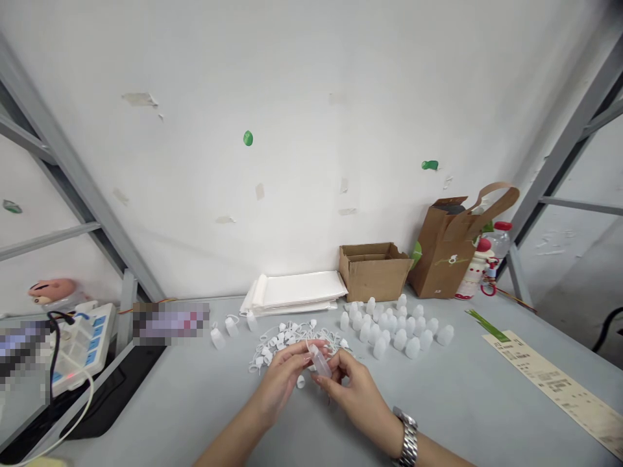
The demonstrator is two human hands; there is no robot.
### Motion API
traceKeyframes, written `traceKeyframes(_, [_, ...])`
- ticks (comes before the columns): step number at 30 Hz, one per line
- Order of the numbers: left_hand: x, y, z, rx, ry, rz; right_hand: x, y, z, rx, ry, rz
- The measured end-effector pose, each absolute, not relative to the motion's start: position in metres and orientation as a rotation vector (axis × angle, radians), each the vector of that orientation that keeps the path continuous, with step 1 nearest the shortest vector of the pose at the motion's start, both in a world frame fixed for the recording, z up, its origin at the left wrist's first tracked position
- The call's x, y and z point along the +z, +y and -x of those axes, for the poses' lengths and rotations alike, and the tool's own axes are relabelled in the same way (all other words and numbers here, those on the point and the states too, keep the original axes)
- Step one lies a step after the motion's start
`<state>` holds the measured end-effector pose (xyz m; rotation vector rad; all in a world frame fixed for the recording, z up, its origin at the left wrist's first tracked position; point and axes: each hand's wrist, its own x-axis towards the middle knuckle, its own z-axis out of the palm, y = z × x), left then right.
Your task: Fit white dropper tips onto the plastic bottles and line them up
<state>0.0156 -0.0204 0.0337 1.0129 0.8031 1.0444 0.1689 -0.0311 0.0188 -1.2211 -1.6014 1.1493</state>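
Between both hands, at the front middle of the grey table, is a small translucent plastic bottle [320, 363], held tilted. My left hand [287, 373] has its thumb and fingers closed around the bottle's upper end, where a white cap with a cord seems to sit. My right hand [353, 383] pinches the lower part of the bottle from the right. Just behind the hands lies a pile of white caps with looped cords [282, 338]. One loose white cap [300, 381] rests below my left fingers.
Several translucent bottles [400, 339] stand at the right; a few corded bottles [217, 338] stand at the left. Behind are white bags [302, 289], a cardboard box [374, 279] and a brown paper bag [440, 259]. A paper strip [549, 383] lies right, a power strip [100, 344] left.
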Motion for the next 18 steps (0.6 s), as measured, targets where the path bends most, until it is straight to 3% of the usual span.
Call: traceKeyframes(18, [0.039, -0.0194, -0.0157, 1.033, 0.742, -0.937, 0.0184, -0.0296, -0.1678, 1.399, -1.452, 1.089])
